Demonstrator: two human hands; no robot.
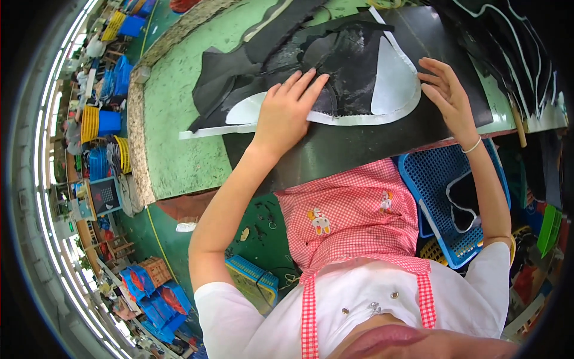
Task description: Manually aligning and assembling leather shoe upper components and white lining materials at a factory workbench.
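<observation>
A black sewn piece (353, 75), which looks like a shoe upper, lies spread on a dark flat board (341, 152). White tape (359, 120) runs along its curved near edge, and pale white patches (391, 81) sit inside the curve. My left hand (286, 113) rests flat on the piece near the left patch, its fingers stretched toward the middle. Just off the rounded right end, my right hand (447, 99) is raised with slightly bent, parted fingers and nothing visible in them. Whether its fingertips touch the taped edge I cannot tell.
The board lies on a worn green table (173, 125). More black pieces with white edging (514, 54) hang together at the far right. Below the table's edge stands a blue basket (427, 173) holding a similar piece; another blue-and-yellow basket (254, 272) is on the floor.
</observation>
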